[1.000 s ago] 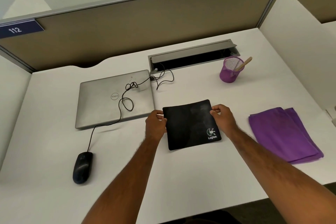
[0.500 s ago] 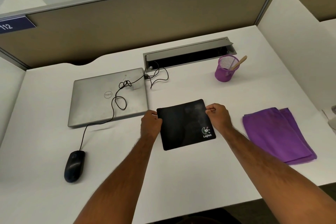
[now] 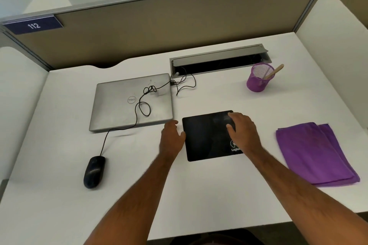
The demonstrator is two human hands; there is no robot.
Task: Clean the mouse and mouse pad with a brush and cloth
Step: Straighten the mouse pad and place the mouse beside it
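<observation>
The black mouse pad (image 3: pixel 207 137) lies flat on the white desk (image 3: pixel 219 189), just right of the closed silver laptop (image 3: pixel 123 105) and well left of the folded purple cloth (image 3: pixel 316 155). The right hand (image 3: pixel 242 132) is over the pad's right half, fingers loosely spread and relaxed, covering part of the white logo; whether the fingertips touch the surface cannot be told. The left hand (image 3: pixel 172 139) is at the pad's left edge, fingers relaxed and slightly apart, thumb beside the edge, gripping nothing. The black mouse (image 3: pixel 93 171) sits at the desk's left front, well apart from the pad, its cable (image 3: pixel 139 103) running up across the laptop lid. A purple mesh cup (image 3: pixel 257 78) stands at the rear right, holding a wooden-handled brush (image 3: pixel 275 70) that leans against its rim.
</observation>
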